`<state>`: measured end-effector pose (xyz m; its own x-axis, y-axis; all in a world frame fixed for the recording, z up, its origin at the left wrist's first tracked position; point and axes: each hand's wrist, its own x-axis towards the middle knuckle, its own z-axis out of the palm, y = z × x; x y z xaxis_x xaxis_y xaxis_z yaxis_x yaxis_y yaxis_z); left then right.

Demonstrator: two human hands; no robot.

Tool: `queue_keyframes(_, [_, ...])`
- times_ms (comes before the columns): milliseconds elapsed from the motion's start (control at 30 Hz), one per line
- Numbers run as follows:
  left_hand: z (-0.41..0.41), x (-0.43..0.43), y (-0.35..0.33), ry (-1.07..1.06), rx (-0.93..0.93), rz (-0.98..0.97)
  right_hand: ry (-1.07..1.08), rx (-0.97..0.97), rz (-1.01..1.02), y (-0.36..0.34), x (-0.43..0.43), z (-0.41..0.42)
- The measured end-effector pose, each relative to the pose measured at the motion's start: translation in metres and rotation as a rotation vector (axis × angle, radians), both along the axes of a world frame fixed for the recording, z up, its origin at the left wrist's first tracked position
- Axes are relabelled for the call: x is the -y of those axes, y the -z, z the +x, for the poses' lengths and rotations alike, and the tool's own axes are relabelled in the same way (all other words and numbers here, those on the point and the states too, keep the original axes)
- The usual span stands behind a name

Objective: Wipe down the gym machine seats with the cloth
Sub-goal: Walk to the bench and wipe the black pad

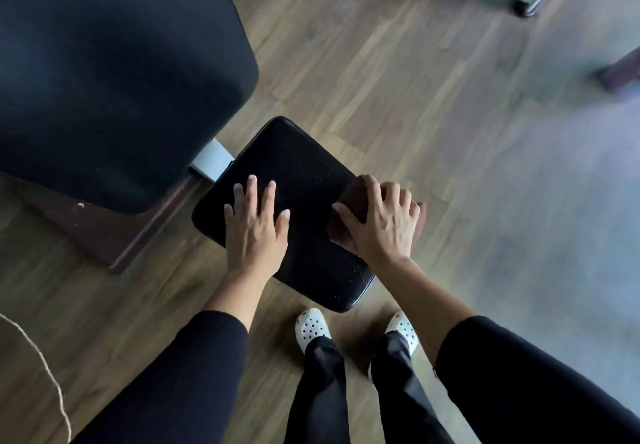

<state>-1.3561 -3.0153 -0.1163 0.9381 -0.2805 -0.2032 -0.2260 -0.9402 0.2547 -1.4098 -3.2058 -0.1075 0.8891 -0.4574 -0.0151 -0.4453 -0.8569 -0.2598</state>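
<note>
Standing over a small black padded seat (298,201), the person has both hands down on it. Left hand (254,227) lies flat on the seat's left half, fingers spread wide, gripping nothing. Right hand (379,220) presses on a brown cloth (356,201) at the seat's right edge — fingers splayed over the cloth, which is partly hidden beneath the palm and overhangs the edge slightly. Fine droplets or specks show on the seat surface between the hands and toward its near corner. A larger black pad (114,73) sits to the upper left, with a grey metal bracket (211,159) between it and the seat. Wood-pattern floor (433,97) below; white perforated clogs (311,327) and black trousers visible — both sleeves black.
</note>
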Motion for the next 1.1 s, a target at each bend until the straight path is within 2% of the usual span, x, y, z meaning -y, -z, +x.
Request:
queue_keyframes(167, [0.004,-0.012,0.025,0.029,0.001,0.059,-0.053,0.005,0.06,0.013,0.0,-0.006])
queue_keyframes(433, [0.0,-0.016,0.035,0.033,0.046,0.025,-0.16,-0.001,0.047,0.021,-0.037,-0.032])
queue_keyframes(633, [0.003,-0.014,0.038,0.039,0.038,0.046,-0.016,0.013,0.064,0.025,-0.011,0.0])
queue_keyframes(867, [0.008,-0.014,0.035,0.059,-0.038,0.047,-0.161,-0.008,0.044,0.026,-0.052,-0.062])
queue_keyframes(1100, [0.009,-0.017,0.034,0.08,-0.041,0.036,0.041,0.062,0.047,0.032,-0.045,-0.035])
